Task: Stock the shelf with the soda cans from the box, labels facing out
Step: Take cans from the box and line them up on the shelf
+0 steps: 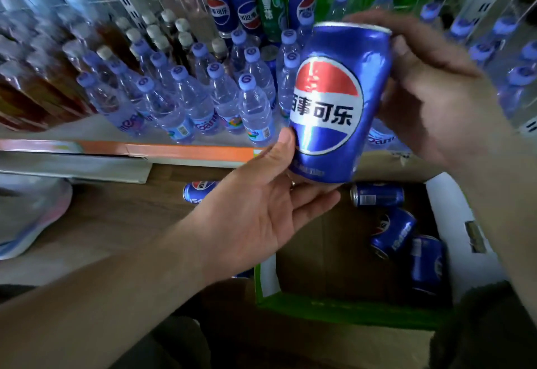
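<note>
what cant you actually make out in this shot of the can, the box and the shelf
- Box, head view: its near-left part is hidden by the left hand, so the can count inside is unknown.
- Blue can: its base and back are covered by both hands; the small print is blurred.
- Right hand: its fingertips lie behind the can.
- Shelf: the top and left rows are cut off and blurred.

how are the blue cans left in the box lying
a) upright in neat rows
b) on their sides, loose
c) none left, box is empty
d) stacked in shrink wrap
b: the blue cans in the box lie tipped on their sides at different angles, scattered along its right part, while both hands hold one can up in front of the shelf.
</note>
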